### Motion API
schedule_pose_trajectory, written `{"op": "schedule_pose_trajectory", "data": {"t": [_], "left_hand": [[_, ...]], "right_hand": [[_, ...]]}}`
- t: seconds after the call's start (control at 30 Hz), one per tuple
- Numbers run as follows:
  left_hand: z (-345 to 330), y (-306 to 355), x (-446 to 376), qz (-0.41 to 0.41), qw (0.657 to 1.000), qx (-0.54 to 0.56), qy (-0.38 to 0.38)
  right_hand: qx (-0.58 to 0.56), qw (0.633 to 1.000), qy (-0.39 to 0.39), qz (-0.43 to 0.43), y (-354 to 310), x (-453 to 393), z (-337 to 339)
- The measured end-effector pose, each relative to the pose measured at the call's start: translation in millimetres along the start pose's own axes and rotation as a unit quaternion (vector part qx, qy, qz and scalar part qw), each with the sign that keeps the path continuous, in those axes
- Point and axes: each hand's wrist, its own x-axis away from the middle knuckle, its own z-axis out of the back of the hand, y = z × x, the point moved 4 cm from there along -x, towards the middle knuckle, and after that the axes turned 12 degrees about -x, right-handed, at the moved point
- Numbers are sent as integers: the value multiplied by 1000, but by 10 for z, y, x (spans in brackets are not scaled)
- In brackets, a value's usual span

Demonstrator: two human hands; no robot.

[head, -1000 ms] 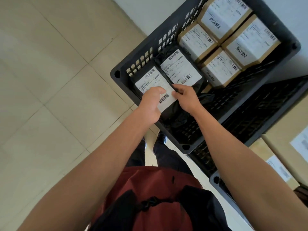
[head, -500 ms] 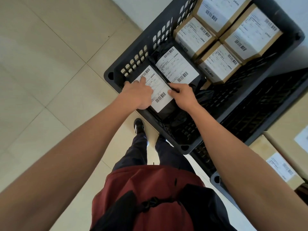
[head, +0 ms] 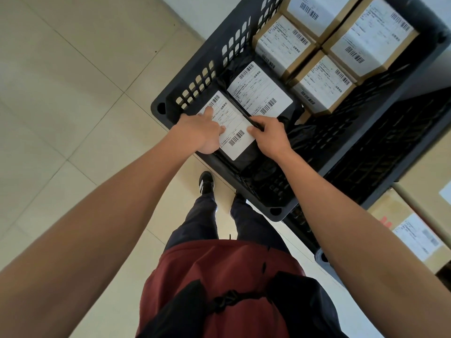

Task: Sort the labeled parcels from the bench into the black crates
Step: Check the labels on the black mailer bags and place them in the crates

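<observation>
A black bag parcel (head: 238,139) with a white barcode label lies in the near left corner of the top black crate (head: 207,76). My left hand (head: 200,132) rests on the label, index finger and thumb laid flat on it. My right hand (head: 268,135) grips the parcel's right edge, fingers curled over it. A second black bag parcel (head: 261,93) lies just beyond, touching the first. Several labeled cardboard boxes (head: 322,86) fill the crate's far half.
A second black crate (head: 390,147) sits under and to the right of the top one. Labeled cardboard parcels (head: 415,235) lie at the right edge. Tiled floor (head: 73,93) spreads to the left. My legs and shoe (head: 206,184) stand beside the crate's near corner.
My left hand slid from the label's lower part to its left side, index finger now stretched out. The parcel sank lower into the crate corner. The right hand kept its grip.
</observation>
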Motion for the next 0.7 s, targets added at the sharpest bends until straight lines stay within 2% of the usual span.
{"op": "schedule_pose_trajectory", "data": {"t": [0.37, 0.43, 0.53, 0.63, 0.7], "left_hand": [[-61, -61, -56, -13, 999, -28, 31], [-58, -89, -79, -20, 998, -45, 44], [-41, -180, -126, -41, 995, -31, 82], [-2, -261, -192, -69, 987, -1, 143], [18, -270, -240, -91, 983, 3, 159]], "right_hand": [[31, 991, 110, -67, 46, 431, -9], [65, 988, 128, -51, 63, 483, -56], [166, 972, 165, 17, 18, 554, -150], [278, 948, 128, 84, -103, 597, -270], [326, 941, 61, 65, -108, 562, -356]]}}
